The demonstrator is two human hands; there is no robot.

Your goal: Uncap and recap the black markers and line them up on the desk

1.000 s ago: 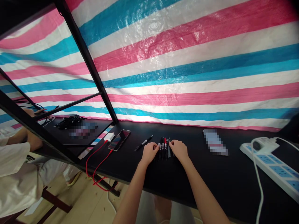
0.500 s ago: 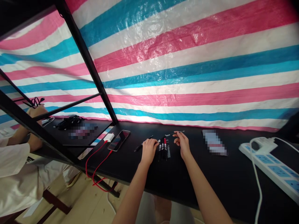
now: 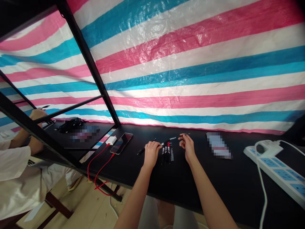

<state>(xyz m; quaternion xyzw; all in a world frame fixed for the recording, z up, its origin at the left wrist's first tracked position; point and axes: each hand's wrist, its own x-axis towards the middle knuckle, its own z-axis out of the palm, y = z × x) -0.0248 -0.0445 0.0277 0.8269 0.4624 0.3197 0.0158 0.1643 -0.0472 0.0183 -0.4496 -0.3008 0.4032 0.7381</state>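
My left hand (image 3: 152,153) is closed around a black pen barrel, whose end pokes out past the fingertips. From that end a thin pen refill (image 3: 174,138) slants up to the right. My right hand (image 3: 187,146) pinches the refill, and its far tip sticks out beyond the fingers. Just below, between both hands, several pens (image 3: 166,154) lie side by side, one with a red part. Another black pen (image 3: 140,151) rests on the table left of my left hand, partly hidden behind it.
A phone (image 3: 121,143) and a white charger (image 3: 111,140) with red cables lie to the left. On the right are a blurred flat packet (image 3: 218,145) and a white power strip (image 3: 276,168). Beyond the black frame (image 3: 88,60), a co-worker's hands (image 3: 38,114) hold something dark.
My right hand has shifted slightly right with the refill, and more of the refill shows between my hands. My left hand is nearly still. The co-worker's hands have moved.
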